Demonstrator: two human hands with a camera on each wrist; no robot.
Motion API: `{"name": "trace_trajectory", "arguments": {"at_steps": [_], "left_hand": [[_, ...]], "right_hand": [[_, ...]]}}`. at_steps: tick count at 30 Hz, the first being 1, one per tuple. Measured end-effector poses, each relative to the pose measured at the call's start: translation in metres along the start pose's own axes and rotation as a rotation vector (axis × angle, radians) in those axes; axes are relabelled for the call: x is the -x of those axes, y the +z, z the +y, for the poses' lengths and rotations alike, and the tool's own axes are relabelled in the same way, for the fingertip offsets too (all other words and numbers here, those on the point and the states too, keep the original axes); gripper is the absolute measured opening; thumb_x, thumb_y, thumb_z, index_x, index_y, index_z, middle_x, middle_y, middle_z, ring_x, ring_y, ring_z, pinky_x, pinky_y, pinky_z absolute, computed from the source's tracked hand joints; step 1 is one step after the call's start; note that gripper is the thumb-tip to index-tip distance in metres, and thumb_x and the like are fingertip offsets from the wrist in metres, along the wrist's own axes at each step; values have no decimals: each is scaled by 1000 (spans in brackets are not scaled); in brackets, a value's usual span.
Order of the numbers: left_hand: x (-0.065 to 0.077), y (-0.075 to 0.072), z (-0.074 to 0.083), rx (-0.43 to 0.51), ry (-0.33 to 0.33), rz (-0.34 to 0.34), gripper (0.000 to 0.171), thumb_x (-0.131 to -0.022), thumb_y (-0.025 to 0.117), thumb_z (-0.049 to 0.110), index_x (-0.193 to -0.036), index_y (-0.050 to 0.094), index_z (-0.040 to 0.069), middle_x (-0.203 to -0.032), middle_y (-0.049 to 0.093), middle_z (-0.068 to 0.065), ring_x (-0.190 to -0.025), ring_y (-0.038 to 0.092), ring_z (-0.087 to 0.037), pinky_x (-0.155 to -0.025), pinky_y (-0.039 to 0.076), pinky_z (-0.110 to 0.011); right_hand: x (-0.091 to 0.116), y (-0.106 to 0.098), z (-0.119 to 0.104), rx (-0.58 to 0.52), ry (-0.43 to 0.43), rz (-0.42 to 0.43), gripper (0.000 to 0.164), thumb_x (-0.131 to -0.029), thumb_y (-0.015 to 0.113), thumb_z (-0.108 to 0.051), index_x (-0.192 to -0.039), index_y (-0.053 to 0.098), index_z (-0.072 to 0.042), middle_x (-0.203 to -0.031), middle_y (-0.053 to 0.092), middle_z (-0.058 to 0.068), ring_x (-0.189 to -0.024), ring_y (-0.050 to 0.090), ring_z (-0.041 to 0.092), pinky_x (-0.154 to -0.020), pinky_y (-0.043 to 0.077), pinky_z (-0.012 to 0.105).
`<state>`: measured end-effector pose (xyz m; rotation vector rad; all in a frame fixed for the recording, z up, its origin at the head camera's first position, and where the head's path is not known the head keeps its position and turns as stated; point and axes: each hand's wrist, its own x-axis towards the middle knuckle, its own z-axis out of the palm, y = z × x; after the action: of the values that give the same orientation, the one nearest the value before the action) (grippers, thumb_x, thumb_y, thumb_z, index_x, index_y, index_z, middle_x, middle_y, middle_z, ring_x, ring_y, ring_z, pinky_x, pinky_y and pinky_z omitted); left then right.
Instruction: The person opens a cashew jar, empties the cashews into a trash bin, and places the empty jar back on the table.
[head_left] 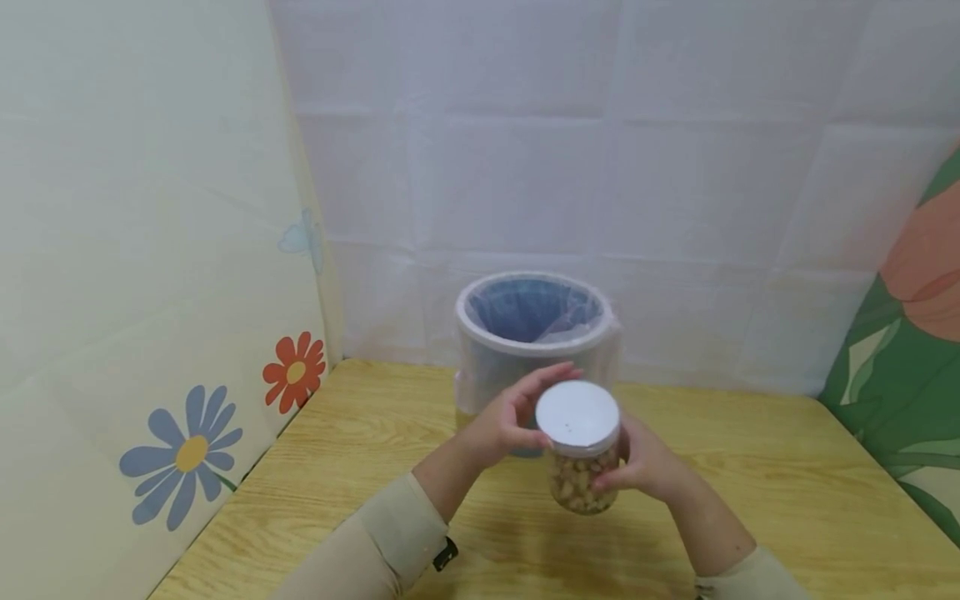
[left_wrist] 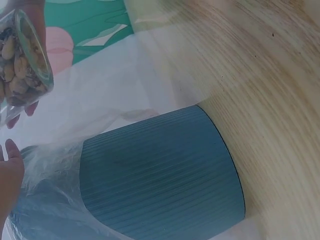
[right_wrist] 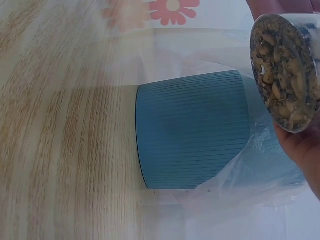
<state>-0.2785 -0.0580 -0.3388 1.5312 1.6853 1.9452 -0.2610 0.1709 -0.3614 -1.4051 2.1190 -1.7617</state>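
Observation:
A clear jar of nuts [head_left: 581, 483] with a white lid [head_left: 577, 414] is held up above the table in front of the bin. My right hand [head_left: 651, 462] grips the jar's body from the right, thumb on the near side. Around the lid's left and far sides reaches my left hand [head_left: 502, 417], thumb at the lid's edge and fingers extended behind it. Nuts [left_wrist: 20, 65] show through the wall in the left wrist view. The jar's round base [right_wrist: 282, 72] faces the right wrist camera, with brown pieces against it. The lid lies outside both wrist views.
Behind the jar stands a blue ribbed bin [left_wrist: 160, 170] with a white rim [head_left: 468, 321] and a clear plastic liner [right_wrist: 265, 150] folded over it. It rests on a wood-grain table [head_left: 750, 475]. A white sheet [head_left: 510, 167] hangs behind; flower-printed panels [head_left: 172, 283] flank the table.

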Motion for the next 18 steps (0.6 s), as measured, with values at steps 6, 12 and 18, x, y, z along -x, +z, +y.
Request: {"name": "trace_trajectory", "arguments": {"at_steps": [6,12,18], "left_hand": [[0,3,-1,8,-9,-1,98,-72,75,38,-143,20,1,-145,27,-20,-129,36,-26,-107,25,-41],[0,5,-3,-12,-17,27,96,-72,75,37,-142,23,0,-143,29,-23,-126,38,-25,-106,26,-40],[-1,6,-3,-33,-13,52,97,-70,76,41,-141,25,-2,-141,33,-23,-123,41,-22,-105,29,-39]], "right_hand": [[-1,0,-1,4,-12,8,84,-65,77,0,-133,29,9,-123,51,-3,-111,50,13,-93,42,28],[-1,0,1,25,-26,16,84,-65,78,-1,-133,29,10,-123,51,-5,-111,51,12,-93,43,28],[-1,-1,2,42,-28,27,84,-65,78,0,-132,29,11,-123,50,-6,-111,50,11,-92,43,27]]}}
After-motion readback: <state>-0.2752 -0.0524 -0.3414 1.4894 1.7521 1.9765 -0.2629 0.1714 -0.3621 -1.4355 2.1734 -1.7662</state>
